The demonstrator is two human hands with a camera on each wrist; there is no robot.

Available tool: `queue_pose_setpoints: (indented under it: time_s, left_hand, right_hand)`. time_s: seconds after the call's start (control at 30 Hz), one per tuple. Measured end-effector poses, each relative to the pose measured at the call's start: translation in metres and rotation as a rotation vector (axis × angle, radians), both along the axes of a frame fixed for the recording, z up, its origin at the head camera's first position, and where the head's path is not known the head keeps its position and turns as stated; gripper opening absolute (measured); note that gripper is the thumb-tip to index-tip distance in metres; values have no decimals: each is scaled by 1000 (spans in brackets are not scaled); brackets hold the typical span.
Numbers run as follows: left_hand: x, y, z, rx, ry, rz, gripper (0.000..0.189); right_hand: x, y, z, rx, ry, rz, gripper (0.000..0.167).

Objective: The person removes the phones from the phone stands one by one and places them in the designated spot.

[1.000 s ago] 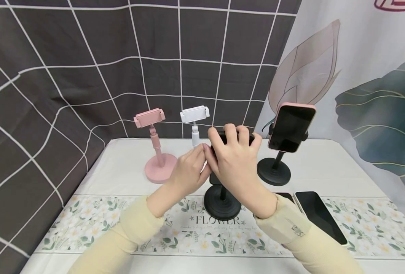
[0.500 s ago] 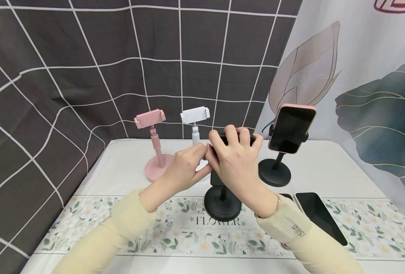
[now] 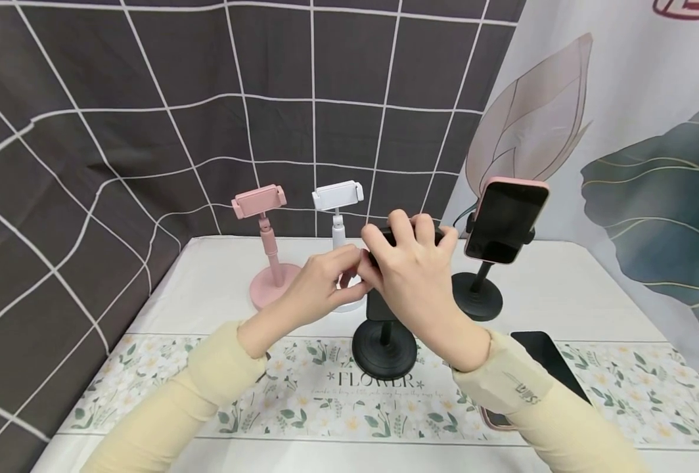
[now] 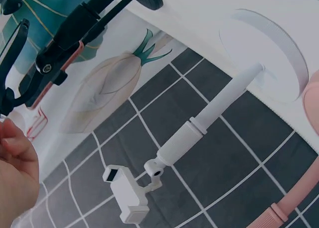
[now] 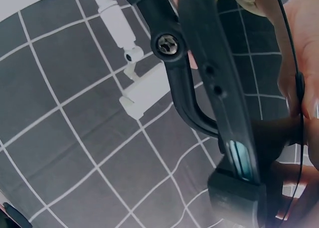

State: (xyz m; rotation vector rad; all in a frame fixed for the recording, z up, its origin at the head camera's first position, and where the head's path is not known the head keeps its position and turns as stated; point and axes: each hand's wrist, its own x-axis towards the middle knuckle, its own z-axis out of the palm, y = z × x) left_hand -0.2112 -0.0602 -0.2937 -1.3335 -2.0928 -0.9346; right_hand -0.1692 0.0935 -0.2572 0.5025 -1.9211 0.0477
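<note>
A black phone stand (image 3: 385,348) stands at the middle of the table, a dark phone (image 3: 381,305) at its clamp. My right hand (image 3: 414,276) reaches over the phone, fingers curled across its top and thumb along its left side. At that same side, my left hand (image 3: 328,279) has thumb and fingers bent around the clamp end; the exact contact is hidden. Up close in the right wrist view are the black clamp (image 5: 214,88) and the phone's thin edge (image 5: 295,54), with fingers behind. The left wrist view catches only part of my left hand (image 4: 17,173), fingers curled.
Behind to the left are a pink phone stand (image 3: 275,282) and a white phone stand (image 3: 338,197). A second black stand (image 3: 477,295) at the right bears a pink-edged phone (image 3: 506,220). Two phones lie flat near my right sleeve: a larger one (image 3: 547,361) and a pink-edged one (image 3: 497,420).
My left hand has shifted slightly left, and a gap has appeared between its thumb and fingers. My right hand has moved a little to the right, still over the phone.
</note>
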Motion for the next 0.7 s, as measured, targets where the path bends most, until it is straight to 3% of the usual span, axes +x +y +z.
queue_pose_setpoints:
  time_s: [0.37,0.47,0.7]
  left_hand:
    - [-9,7,-8,102,-32,-116,12]
    - [-10,8,-10,122,-65,-150,11]
    - [-11,6,-11,127,-213,-240,7]
  right_hand:
    - [2,4,3,25,-89,-3,3]
    - [3,5,3,28,-107,1,2]
    - [4,6,5,11,-135,24,3]
